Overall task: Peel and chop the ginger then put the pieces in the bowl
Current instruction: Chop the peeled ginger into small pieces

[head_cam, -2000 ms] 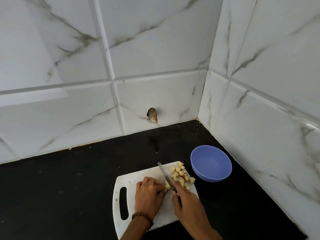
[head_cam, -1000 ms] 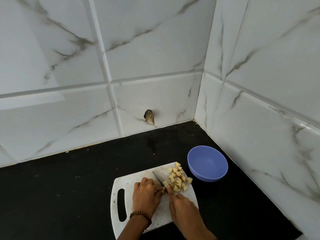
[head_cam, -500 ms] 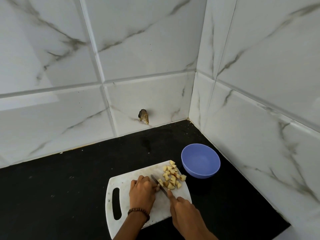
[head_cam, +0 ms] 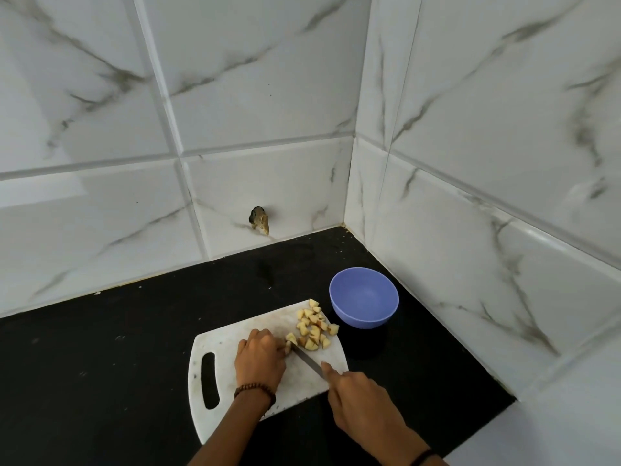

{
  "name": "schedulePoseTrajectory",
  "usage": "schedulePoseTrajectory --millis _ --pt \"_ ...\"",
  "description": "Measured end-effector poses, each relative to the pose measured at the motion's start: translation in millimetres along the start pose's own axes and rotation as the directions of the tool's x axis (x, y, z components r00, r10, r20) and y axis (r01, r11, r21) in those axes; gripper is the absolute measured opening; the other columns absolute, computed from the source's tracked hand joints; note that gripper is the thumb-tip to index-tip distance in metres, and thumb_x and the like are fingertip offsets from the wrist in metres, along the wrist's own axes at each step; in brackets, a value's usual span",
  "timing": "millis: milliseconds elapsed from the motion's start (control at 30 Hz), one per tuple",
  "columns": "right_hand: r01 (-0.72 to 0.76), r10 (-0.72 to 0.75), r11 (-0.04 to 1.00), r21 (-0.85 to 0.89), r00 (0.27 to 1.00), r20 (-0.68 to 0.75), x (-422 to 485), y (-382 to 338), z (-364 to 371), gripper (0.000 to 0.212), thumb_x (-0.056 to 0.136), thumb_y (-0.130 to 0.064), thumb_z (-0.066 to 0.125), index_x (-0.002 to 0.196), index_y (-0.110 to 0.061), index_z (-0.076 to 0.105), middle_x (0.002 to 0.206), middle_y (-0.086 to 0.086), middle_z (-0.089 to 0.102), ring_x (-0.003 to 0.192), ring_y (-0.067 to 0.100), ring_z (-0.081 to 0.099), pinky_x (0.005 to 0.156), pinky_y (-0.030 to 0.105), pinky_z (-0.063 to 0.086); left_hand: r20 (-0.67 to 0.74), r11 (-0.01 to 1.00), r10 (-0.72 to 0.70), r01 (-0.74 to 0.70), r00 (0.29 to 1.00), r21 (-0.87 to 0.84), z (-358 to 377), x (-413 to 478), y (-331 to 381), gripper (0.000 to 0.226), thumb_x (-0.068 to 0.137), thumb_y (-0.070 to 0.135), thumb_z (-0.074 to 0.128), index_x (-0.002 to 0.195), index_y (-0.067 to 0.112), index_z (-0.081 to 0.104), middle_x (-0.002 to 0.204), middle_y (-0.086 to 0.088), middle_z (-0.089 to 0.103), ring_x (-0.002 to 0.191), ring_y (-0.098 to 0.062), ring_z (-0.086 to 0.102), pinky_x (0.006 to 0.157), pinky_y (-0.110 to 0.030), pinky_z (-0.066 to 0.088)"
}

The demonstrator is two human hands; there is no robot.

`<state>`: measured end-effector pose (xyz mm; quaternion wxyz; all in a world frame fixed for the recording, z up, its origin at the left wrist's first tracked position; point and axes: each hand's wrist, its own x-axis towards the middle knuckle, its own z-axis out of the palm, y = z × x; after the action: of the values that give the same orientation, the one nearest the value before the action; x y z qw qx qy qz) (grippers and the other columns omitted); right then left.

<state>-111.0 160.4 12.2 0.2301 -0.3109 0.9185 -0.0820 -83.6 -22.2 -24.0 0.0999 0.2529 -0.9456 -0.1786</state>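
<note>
Since two seconds ago the knife (head_cam: 307, 359) has drawn back: its blade then reached past the left fingertips toward the wall, and now its tip sits right at them. The view has also swung, so the whole scene lies a little further left.

The left hand (head_cam: 260, 359) rests on the cutting board (head_cam: 221, 344) with its fingers curled, pinning a small ginger bit (head_cam: 288, 345) under the fingertips. A beaded bracelet (head_cam: 255, 391) circles that wrist. The right hand (head_cam: 359, 401) is closed round the knife; the handle is hidden inside the grip, and the forefinger lies stretched along the back of the blade. The blade runs slantwise from that hand up and left to the ginger bit, low against the board. A dark band (head_cam: 421, 458) shows at the right wrist.

Just beyond the knife tip, at the far right corner of the board, the chopped ginger pieces (head_cam: 314, 326) lie in a loose heap of pale yellow chunks. One chunk sits at the very edge of the board.

The board is white, with a slot handle at its left end, and lies on the black table (head_cam: 100, 348). The blue bowl (head_cam: 364, 297) stands on the table just beside the board's far right corner, near the heap, and nothing can be seen inside it. White marble-veined wall tiles (head_cam: 268, 95) meet in a corner behind it, with a small ragged hole (head_cam: 259, 219) low in the back wall.
</note>
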Motion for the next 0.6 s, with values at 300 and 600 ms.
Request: schedulePoseTrajectory --millis 300,600 --pt "0.04 -0.038 0.995 0.089 0.999 -0.03 -13 10 -8 0.054 0.101 -0.035 0.045 0.152 -0.036 0.026 0.111 0.0 0.06 0.094 0.01 0.061 0.085 0.03 0.054 0.048 0.997 -0.032 0.035 0.998 -0.062 -1 0 0 0.02 0.089 0.04 0.061 0.105 0.031 0.069 0.1 0.009 0.053 0.085 -0.004 0.049 0.072 -0.018 0.045" --pt "0.081 -0.015 0.957 0.278 0.973 -0.231 -1 3 -5 0.016 0.097 -0.048 0.052 0.099 -0.033 0.057 0.088 -0.009 0.064 0.079 0.004 0.064 0.075 0.022 0.057 0.027 0.984 0.084 -0.079 0.996 -0.162 -2 -7 -15 0.022 0.089 0.025 0.064 0.11 0.03 0.067 0.112 0.01 0.058 0.098 -0.003 0.05 0.082 -0.012 0.04"
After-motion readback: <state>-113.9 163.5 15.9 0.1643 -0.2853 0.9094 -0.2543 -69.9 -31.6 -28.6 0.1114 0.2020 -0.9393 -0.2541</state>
